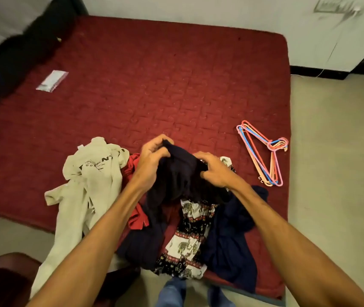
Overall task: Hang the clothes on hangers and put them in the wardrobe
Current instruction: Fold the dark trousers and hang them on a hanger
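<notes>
A small clear plastic bag (pixel 52 81) lies alone toward the left edge of the red mattress (pixel 154 74), well apart from everything else. Along the near edge sits the clothes pile. A beige printed sweatshirt (pixel 92 185) is at its left, one sleeve trailing over the edge. Beside it, a red garment (pixel 133 166) is partly buried.

Above the middle of the pile, the left hand (pixel 152 156) has its fingers curled round a bunched fold of a dark garment (pixel 176 176), and the right hand (pixel 214 171) pinches the same cloth on its other side, so both are clamped on it. Under it lie an elephant-print piece (pixel 187 235) and, further right, a navy garment (pixel 232 235). That makes five garments I can tell apart. More dark cloth lies at the pile's lower left, and I cannot say whether it is a sixth.

Near the right edge lies one bundle of plastic hangers (pixel 263 151), pink, blue, peach and red. They overlap too much to count.

This looks like the early step of picking a garment and finding its neck or waist. Next it would need shaking open and a hanger fetched from the right. No wardrobe is in view.
</notes>
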